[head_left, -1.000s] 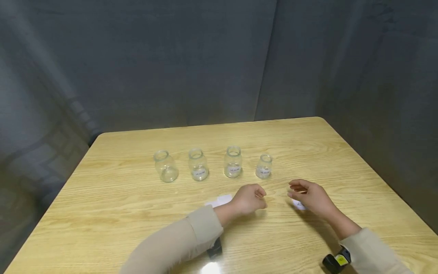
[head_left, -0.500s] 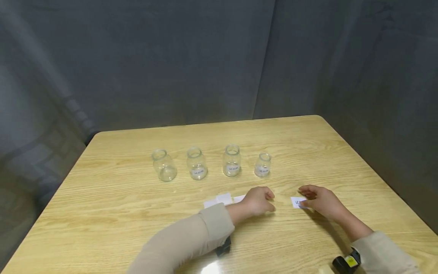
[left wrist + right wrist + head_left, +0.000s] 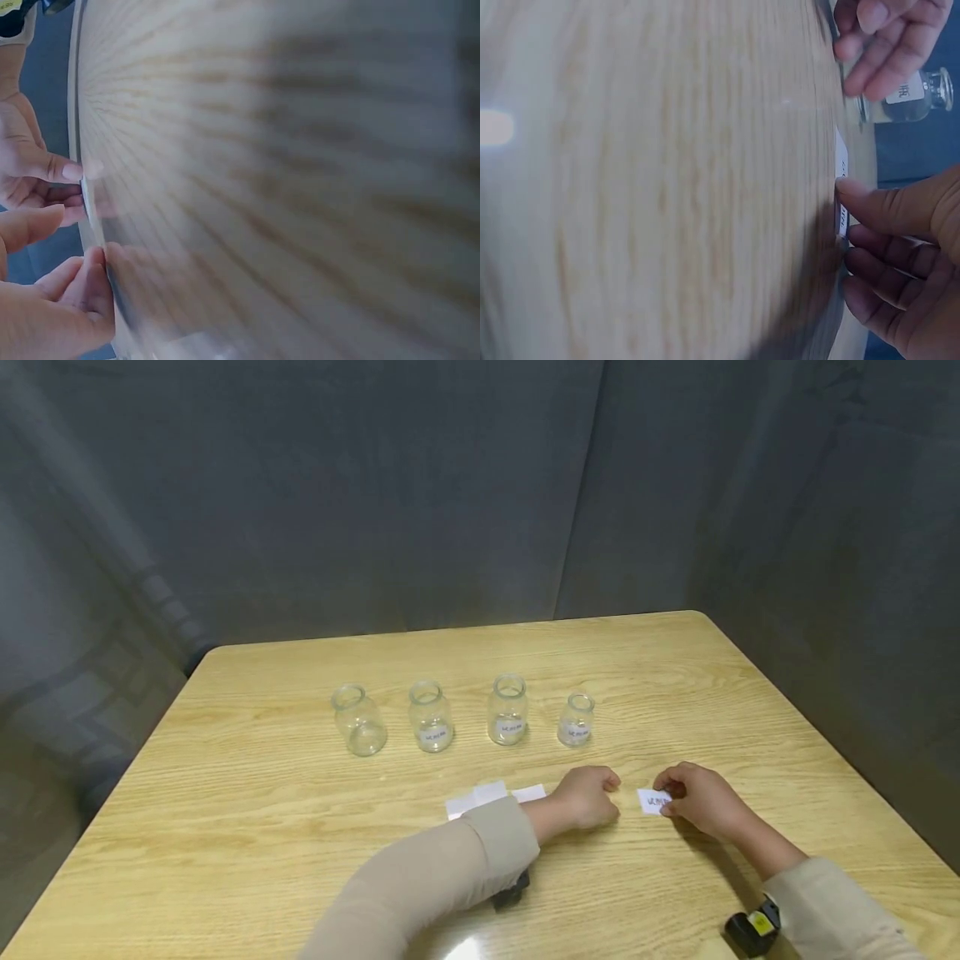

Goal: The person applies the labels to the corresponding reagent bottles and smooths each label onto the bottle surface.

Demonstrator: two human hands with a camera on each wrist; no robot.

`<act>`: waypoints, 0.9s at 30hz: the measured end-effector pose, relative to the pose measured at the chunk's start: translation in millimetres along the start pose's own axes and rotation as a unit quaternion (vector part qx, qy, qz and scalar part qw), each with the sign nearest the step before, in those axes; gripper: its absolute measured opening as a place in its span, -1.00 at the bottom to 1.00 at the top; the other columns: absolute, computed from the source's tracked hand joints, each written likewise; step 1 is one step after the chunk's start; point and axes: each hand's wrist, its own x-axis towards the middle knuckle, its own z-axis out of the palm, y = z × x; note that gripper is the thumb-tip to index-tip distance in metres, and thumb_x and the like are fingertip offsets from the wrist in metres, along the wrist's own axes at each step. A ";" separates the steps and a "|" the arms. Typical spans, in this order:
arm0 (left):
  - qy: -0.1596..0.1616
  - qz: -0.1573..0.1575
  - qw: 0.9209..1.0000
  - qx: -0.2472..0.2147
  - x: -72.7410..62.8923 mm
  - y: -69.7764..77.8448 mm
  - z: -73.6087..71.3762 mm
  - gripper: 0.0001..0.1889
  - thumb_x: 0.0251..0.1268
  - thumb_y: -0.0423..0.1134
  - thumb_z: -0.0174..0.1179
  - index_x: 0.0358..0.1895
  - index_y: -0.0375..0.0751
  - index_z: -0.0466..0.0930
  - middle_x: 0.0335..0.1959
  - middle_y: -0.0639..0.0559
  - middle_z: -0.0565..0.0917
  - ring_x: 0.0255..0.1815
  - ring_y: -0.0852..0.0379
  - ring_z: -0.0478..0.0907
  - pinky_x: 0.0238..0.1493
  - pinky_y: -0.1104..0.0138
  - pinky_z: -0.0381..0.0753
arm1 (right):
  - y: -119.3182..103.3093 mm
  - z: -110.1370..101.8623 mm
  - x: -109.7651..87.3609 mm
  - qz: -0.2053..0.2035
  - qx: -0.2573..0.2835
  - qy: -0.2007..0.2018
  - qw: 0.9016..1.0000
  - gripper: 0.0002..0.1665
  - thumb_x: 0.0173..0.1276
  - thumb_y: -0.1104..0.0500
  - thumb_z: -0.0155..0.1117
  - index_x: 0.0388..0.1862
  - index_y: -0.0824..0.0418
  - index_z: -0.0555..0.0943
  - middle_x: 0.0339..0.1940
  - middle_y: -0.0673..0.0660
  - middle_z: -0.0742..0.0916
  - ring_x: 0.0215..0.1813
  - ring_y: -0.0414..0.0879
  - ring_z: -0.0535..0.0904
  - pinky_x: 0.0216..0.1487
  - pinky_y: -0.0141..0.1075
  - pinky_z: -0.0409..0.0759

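A small white paper label (image 3: 654, 802) with handwritten characters lies on the table at centre right. My right hand (image 3: 701, 802) holds its right side between thumb and fingers. In the right wrist view the thumb of the right hand (image 3: 907, 247) covers part of the label (image 3: 841, 172). To the left, my left hand (image 3: 585, 797) hovers low over the table or touches it, fingers loosely bent around nothing. The left wrist view has the left hand (image 3: 60, 300) below the right hand (image 3: 30, 161), both close to the tabletop.
Behind the hands stands a row of glass jars: an unlabelled one (image 3: 362, 722), two labelled ones (image 3: 432, 718) and a smaller labelled one (image 3: 576, 721). White paper pieces (image 3: 489, 792) lie beside the left forearm. A dark curtain (image 3: 390, 502) hangs beyond the wooden table (image 3: 225, 793).
The left hand has moved rightward, uncovering more white paper. The right hand drew slightly right over the label, and its fingers have closed at the label's right side. The jars stay put.
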 end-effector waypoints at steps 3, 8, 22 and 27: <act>-0.008 0.006 1.000 -0.014 3.3 1.4 3.1 -0.56 -0.14 -0.40 0.24 -0.06 -0.16 0.48 -0.20 0.14 0.57 -0.27 0.31 0.46 -0.29 0.55 0.40 | 0.5 0.9 1.0 -0.010 0.004 0.003 1.000 -0.75 -0.16 0.44 0.33 -0.44 0.32 0.51 -0.48 0.06 0.49 -0.40 -0.09 0.40 -0.39 -0.23 0.40; -0.010 0.021 0.999 -0.032 6.7 4.5 7.9 -0.52 -0.18 -0.44 0.23 -0.03 -0.18 0.47 -0.18 0.13 0.57 -0.39 0.35 0.46 -0.39 0.59 0.38 | 1.1 2.2 2.3 -0.025 0.008 0.002 1.000 -0.71 -0.20 0.46 0.35 -0.48 0.29 0.45 -0.49 0.07 0.46 -0.41 -0.09 0.37 -0.41 -0.24 0.38; -0.009 0.034 0.999 -0.033 10.6 7.1 13.4 -0.72 -0.12 -0.41 0.23 -0.23 -0.17 0.52 -0.48 0.18 0.50 -0.46 0.36 0.38 -0.44 0.61 0.34 | -2.9 1.6 1.1 -0.027 0.096 -0.033 0.994 -0.74 -0.05 0.51 0.22 -0.44 0.26 0.40 -0.51 0.06 0.48 -0.44 -0.12 0.32 -0.50 -0.39 0.33; 0.002 0.029 0.998 -0.048 12.2 6.9 9.4 -0.83 -0.04 -0.38 0.20 -0.31 -0.15 0.51 -0.55 0.17 0.47 -0.58 0.33 0.35 -0.56 0.57 0.34 | -6.7 -1.7 6.1 -0.020 0.150 -0.012 0.988 -0.83 0.03 0.49 0.16 -0.41 0.33 0.43 -0.49 0.14 0.50 -0.44 -0.12 0.34 -0.53 -0.41 0.38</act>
